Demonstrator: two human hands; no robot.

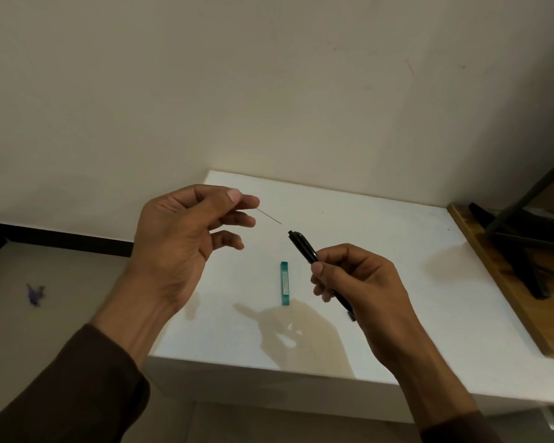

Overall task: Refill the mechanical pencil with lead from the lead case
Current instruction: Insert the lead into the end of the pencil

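We see a white desk [397, 251] against a beige wall [269, 75], grey floor [45, 276] left, wooden board [509, 298] right.

A white tabletop [381, 244] stands against a pale wall. A teal lead case [284, 283] lies flat on it near the middle, its long side running front to back. Along the right edge rests a wooden board [506, 282] with a dark stand [522, 251] on it.
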